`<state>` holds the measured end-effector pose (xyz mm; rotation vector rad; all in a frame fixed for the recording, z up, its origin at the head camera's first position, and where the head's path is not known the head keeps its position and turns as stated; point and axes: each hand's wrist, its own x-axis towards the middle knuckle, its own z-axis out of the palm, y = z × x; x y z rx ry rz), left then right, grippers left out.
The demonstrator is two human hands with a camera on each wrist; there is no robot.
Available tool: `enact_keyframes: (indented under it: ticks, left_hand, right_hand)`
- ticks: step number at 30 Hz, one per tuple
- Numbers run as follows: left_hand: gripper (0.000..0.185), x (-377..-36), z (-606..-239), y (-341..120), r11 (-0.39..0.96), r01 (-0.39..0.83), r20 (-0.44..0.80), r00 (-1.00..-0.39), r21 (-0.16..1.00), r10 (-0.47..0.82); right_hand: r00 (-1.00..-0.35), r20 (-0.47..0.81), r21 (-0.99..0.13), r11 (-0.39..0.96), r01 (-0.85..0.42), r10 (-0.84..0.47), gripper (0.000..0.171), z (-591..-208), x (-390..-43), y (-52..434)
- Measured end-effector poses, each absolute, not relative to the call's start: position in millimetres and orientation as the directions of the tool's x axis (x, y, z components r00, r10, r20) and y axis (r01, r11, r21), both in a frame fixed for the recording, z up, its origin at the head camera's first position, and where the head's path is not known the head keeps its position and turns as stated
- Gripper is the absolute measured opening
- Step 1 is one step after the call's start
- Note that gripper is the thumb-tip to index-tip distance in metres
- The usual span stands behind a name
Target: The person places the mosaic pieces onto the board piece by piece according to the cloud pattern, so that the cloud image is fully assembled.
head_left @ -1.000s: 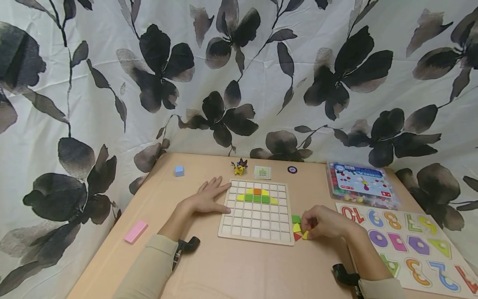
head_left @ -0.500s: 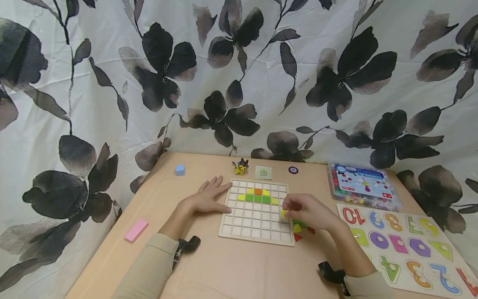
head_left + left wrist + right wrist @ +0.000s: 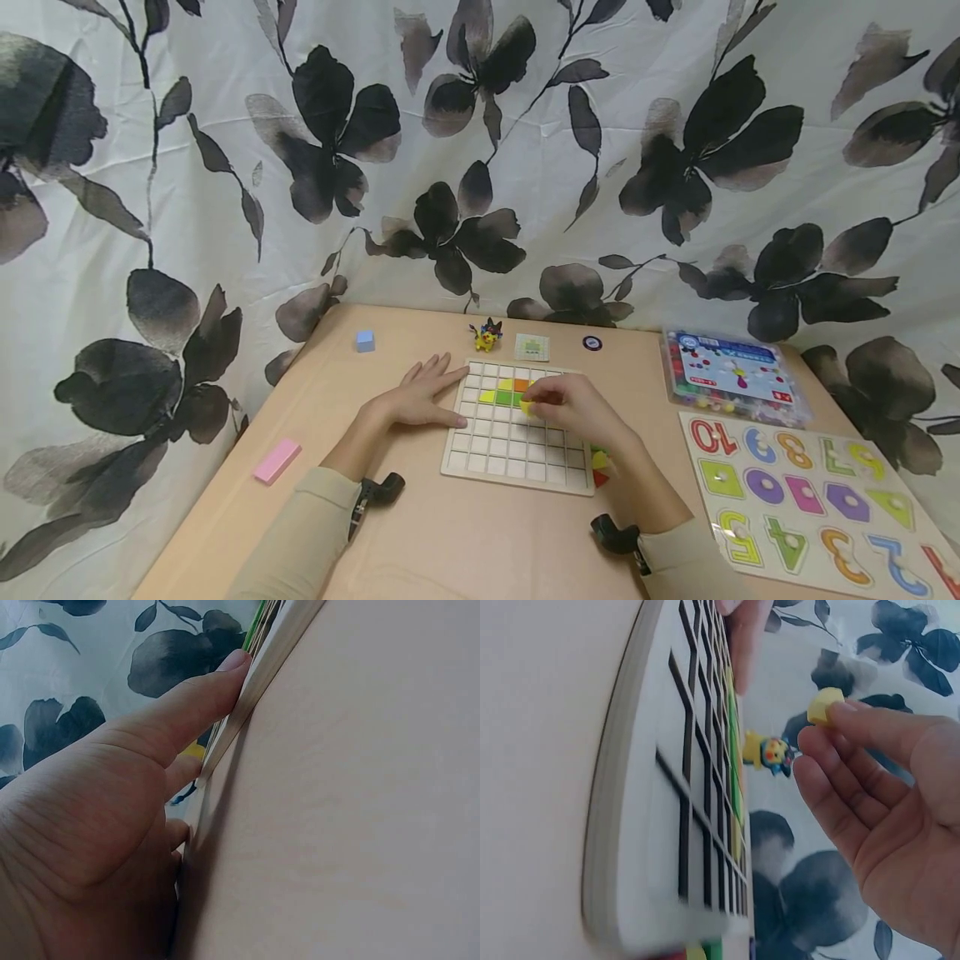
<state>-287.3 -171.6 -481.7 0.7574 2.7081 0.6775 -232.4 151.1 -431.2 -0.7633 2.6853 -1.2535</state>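
Note:
A white grid board (image 3: 517, 450) lies on the table with green, yellow and orange tiles (image 3: 504, 397) set in its upper cells. My left hand (image 3: 412, 400) rests flat at the board's left side, its thumb and forefinger touching the rim; the left wrist view shows the thumb (image 3: 210, 694) on that edge. Over the board, my right hand (image 3: 573, 408) pinches a small yellow tile (image 3: 826, 706) with a rounded side between thumb and fingers. In the right wrist view the tile is held off the board. The right hand hides some of the upper right cells.
Loose tiles (image 3: 600, 467) lie by the board's right edge. Behind it stand a toy figure (image 3: 487, 335), a pattern card (image 3: 532, 347) and a dark disc (image 3: 592, 342). A bead box (image 3: 731, 375) and number puzzle (image 3: 810, 492) are right; blue (image 3: 364, 341) and pink (image 3: 277, 461) blocks left.
My right hand has picked up the yellow tile from the loose pile right of the board and carried it leftward over the upper cells. The left hand has stayed in place.

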Motion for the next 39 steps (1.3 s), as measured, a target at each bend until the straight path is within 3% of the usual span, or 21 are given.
enact_keyframes:
  ticks: [10,20,39]
  left_hand:
    - [0.103,-286.6,-483.0,-170.6,0.755,0.423,-0.114,-0.833,0.501,0.542]
    - [0.102,-286.6,-481.1,-169.0,0.755,0.425,-0.113,-0.832,0.499,0.543]
    - [0.104,-288.1,-481.5,-171.0,0.761,0.432,-0.114,-0.831,0.485,0.544]
  right_hand:
    - [-0.915,0.134,-0.787,0.520,-0.332,-0.380,0.022,-437.0,-249.3,116.9]
    - [-0.944,0.086,-0.796,0.548,-0.257,-0.317,0.014,-454.7,-253.3,90.4]
    - [-0.933,0.150,-0.781,0.539,-0.315,-0.327,0.008,-473.9,-256.4,83.4]
